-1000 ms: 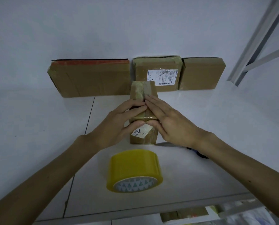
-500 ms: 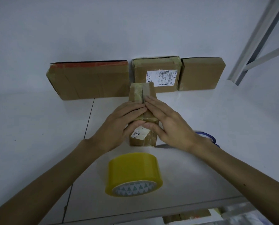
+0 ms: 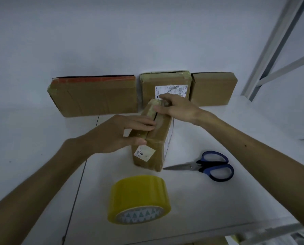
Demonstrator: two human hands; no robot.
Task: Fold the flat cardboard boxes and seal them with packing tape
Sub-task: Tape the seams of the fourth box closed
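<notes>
small box on the table, top flaps folded down, seam gaping – folded, not sealed, by my reading. left hand presses flat fingers on the flaps; right hand lies over the far end – grip cannot be told. tape roll near, untouched.

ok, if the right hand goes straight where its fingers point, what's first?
Right hand points left across the small box's far end, which it touches; beyond that, probably the wide red-edged box. Depth unclear.

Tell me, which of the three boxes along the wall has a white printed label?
The middle box, just behind the right hand. The wide left box shows only an orange strip; the right box is plain.
</notes>
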